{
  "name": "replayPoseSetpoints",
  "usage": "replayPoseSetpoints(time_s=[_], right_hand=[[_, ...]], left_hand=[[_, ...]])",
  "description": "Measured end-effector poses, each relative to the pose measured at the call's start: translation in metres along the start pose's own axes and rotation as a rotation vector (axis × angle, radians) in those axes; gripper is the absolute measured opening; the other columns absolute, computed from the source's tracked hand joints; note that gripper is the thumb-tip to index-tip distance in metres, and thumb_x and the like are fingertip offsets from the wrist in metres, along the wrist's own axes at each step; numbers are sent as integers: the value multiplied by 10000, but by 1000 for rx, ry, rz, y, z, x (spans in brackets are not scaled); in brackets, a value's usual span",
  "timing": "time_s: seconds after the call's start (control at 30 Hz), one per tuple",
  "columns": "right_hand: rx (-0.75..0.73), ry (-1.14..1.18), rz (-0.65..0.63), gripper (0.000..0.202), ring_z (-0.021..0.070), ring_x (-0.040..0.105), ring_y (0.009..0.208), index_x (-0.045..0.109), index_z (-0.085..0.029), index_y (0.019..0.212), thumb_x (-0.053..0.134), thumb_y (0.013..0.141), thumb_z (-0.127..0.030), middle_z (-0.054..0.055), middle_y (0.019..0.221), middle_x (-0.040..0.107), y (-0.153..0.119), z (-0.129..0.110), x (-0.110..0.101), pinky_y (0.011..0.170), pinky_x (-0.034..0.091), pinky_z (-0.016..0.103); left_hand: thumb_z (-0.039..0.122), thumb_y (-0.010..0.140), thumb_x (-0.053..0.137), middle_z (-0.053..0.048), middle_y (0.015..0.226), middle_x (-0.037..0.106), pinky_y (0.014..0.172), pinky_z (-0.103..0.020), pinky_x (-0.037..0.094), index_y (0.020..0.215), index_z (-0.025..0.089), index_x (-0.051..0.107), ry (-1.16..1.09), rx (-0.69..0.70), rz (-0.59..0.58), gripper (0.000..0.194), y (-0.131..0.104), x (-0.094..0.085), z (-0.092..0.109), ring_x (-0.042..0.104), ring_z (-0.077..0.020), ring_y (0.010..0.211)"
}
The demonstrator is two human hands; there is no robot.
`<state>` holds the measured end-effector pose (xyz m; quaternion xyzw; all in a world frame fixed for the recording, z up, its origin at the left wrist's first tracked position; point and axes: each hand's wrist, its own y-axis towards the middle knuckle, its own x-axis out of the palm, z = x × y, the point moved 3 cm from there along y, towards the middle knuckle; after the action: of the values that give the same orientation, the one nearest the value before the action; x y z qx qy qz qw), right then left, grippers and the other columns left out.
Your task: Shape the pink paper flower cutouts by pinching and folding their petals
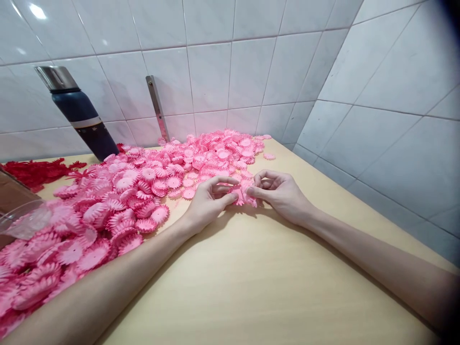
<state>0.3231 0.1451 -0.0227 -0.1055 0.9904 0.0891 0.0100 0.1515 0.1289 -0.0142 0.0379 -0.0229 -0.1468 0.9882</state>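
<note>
Between my hands, just above the table, is a pink petal piece [240, 196] with a fringed lower edge. My left hand [212, 199] pinches its left side between thumb and fingers. On the other side, my right hand [278, 191] has thumb and curled fingers closed on the right edge. The piece is partly covered by my fingertips, so its full shape is hidden. Right behind it lies a large heap of pink scalloped flower discs [223, 153], some with a small hole in the middle.
A dark blue bottle [84, 115] with a steel cap stands behind the heap. Red fringed pieces [36, 173] lie at far left, near a cardboard box [14, 191] and a clear plastic item [27, 218]. A metal strip [156, 105] rests against the tiled wall [208, 72].
</note>
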Motion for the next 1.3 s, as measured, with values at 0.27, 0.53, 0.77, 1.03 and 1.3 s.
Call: replayPoseSetpoints(time_s=[0.27,0.53,0.77,1.03,1.3], right_hand=[[-10,59,80,357,84,482,471,565,-209,880,786,688,-414,-64,531,549,2,2,-1,445,363,202],[-37,136,301,371,109,490,478,573,-208,819,840,602,-345,-51,535,550,6,5,-13,496,427,256],[-166,-153,174,329,205,589,900,684,-195,905,667,782,-500,72,1011,649,4,-2,-5,731,518,321],[-272,-317,19,199,243,625,889,713,-222,787,735,743,-415,64,884,695,-5,-10,6,813,497,381],[-238,-232,8,256,226,645,813,699,-209,823,759,712,-432,61,866,694,-5,-8,5,757,525,372]], left_hand=[[194,655,755,17,666,637,663,-288,548,922,152,626,-174,0,152,300,5,-5,-6,623,-124,651],[136,643,697,-4,779,666,689,-261,542,916,152,609,-197,63,424,287,10,-20,-9,643,-119,707],[288,663,776,-59,884,668,758,-334,573,975,145,653,46,107,234,365,3,-9,-1,647,-202,881],[242,679,773,-97,934,703,822,-357,569,978,121,664,131,166,69,341,1,-2,1,676,-218,908],[223,677,771,-80,913,713,811,-353,575,947,135,677,109,181,54,299,1,-1,2,686,-210,884]])
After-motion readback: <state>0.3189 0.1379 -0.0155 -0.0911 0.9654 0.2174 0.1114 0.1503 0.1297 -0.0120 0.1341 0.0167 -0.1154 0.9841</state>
